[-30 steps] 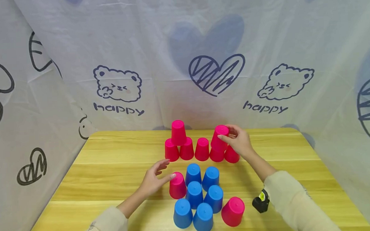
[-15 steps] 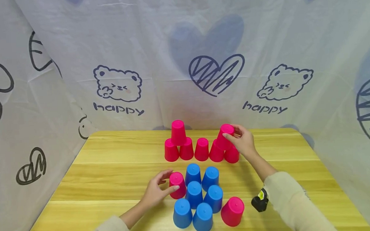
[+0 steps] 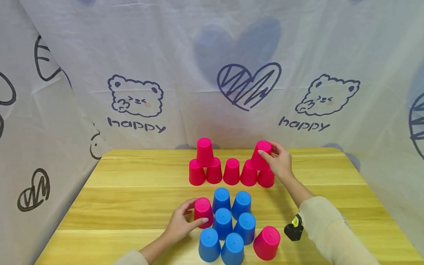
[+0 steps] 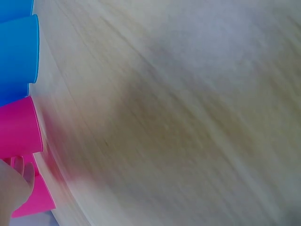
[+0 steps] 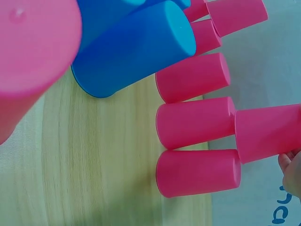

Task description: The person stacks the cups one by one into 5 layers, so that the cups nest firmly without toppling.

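Observation:
My right hand (image 3: 280,161) holds an upside-down pink cup (image 3: 260,158), thumb on its near side. That cup's rim sits over the tops of two pink cups, a left one (image 3: 248,173) and a right one (image 3: 265,178); the right wrist view shows the held cup (image 5: 268,132) bridging them. Nearer, my left hand (image 3: 179,223) grips another upside-down pink cup (image 3: 202,211), thumb in front and fingers behind it. This cup stands on the table just left of the blue cups. Only part of the left hand shows in the left wrist view, beside a pink cup (image 4: 19,129).
Several upside-down blue cups (image 3: 223,223) stand in pairs mid-table. A lone pink cup (image 3: 267,243) stands right of them. At the back left, one pink cup (image 3: 205,152) tops two others, with a single pink cup (image 3: 231,171) alongside. A black object (image 3: 294,228) lies by the right sleeve.
My right hand has shifted the held cup rightward, over the gap between the two cups below. My left hand has lowered and closed round the near pink cup.

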{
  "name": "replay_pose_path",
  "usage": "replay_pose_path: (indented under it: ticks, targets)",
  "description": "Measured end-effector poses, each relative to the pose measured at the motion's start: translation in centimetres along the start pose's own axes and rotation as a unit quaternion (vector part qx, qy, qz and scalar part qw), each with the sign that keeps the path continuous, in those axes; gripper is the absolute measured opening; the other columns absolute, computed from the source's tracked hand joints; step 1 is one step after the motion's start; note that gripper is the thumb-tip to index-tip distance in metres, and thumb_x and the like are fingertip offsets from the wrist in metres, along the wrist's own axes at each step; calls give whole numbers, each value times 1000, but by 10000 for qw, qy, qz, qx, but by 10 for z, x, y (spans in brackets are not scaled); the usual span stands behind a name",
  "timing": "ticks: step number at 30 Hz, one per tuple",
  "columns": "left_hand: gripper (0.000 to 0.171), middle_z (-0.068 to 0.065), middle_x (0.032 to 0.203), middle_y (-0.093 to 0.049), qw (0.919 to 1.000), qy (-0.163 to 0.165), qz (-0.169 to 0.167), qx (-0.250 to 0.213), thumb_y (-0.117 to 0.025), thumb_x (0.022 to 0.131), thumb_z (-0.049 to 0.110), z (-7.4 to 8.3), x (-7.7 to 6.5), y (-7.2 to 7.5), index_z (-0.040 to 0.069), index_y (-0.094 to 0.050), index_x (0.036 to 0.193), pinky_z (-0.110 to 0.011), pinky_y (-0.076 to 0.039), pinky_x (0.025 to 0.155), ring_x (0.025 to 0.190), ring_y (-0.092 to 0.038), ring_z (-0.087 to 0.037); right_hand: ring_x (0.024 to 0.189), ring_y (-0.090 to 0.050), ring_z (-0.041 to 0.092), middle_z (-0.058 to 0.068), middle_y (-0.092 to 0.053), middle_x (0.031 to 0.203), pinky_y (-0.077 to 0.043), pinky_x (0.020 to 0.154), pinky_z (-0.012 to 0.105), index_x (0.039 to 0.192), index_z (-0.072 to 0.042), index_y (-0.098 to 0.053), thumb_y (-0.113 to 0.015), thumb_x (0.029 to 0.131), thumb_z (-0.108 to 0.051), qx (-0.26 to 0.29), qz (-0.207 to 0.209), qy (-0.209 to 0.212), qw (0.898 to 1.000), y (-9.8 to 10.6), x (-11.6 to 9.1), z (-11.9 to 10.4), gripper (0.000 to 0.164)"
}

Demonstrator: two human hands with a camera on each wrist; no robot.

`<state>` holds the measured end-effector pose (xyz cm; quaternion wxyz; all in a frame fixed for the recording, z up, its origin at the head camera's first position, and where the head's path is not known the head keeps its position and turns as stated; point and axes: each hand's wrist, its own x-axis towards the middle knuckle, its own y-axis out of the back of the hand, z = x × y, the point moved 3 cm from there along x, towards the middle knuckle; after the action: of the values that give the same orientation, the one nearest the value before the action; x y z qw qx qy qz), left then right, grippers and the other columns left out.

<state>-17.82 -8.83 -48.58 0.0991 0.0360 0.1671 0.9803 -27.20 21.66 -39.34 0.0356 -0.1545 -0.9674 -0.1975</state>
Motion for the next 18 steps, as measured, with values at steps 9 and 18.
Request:
replay_pose_path:
  ticks: [9, 18]
  targets:
    - [53, -7, 119, -62, 9998, -156, -48, 113, -76, 76, 15, -12, 3, -3, 10, -54, 124, -47, -48, 93, 112, -55, -28, 119, -50, 36, 24, -52, 127, -44, 101, 42, 129, 3, -47, -64, 87, -15, -38, 90, -118, 9999, 1, 1, 4, 49]
    - [51, -7, 117, -62, 9995, -257, -78, 169, -75, 77, 20, -17, 4, -3, 10, -54, 123, -45, -50, 91, 109, -57, -28, 120, -49, 36, 23, -50, 129, -44, 101, 43, 132, 1, -45, -63, 88, -17, -22, 49, -143, 9999, 1, 1, 5, 51]
